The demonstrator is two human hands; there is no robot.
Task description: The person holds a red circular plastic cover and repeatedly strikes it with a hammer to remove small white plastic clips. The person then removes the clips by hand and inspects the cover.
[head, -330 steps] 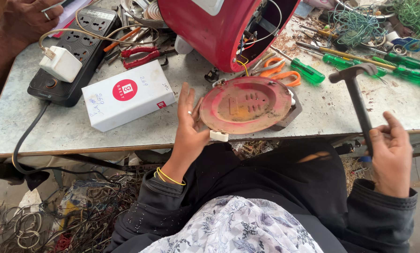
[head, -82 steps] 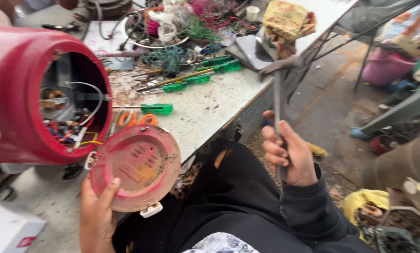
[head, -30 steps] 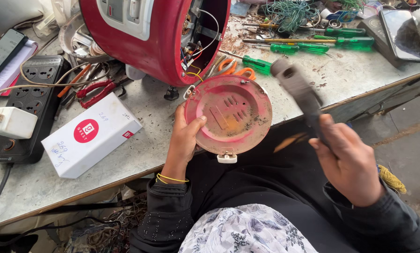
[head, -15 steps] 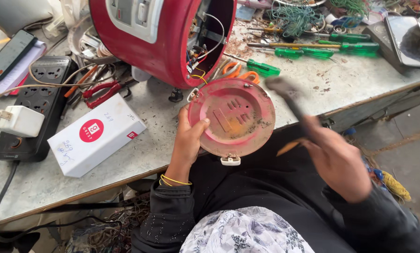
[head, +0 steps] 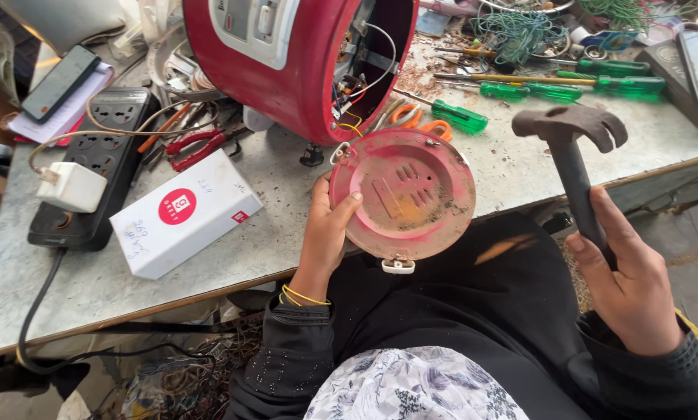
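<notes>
A round red metal plate (head: 402,196), worn and scuffed with slots in its face, sits at the near edge of the workbench (head: 92,288), partly overhanging the person's lap. The left hand (head: 327,233) grips it at its left rim, thumb pressed onto the face and fingers curled behind. The right hand (head: 633,284) is closed around the dark handle of a claw hammer (head: 571,136), whose rusty head stands raised to the right of the plate, apart from it (head up, claw pointing right).

Just behind the plate lies a red appliance body (head: 294,58) on its side, open end toward the plate, wires showing inside. Orange-handled scissors (head: 419,120) lie between them. Green-handled screwdrivers (head: 520,89) lie further back on the right. To the left of the plate rests a white box (head: 185,214) with a red round mark, and beyond it a black power strip (head: 92,171) with a white plug adapter (head: 73,187). Red-handled pliers (head: 201,144) lie near the strip.
</notes>
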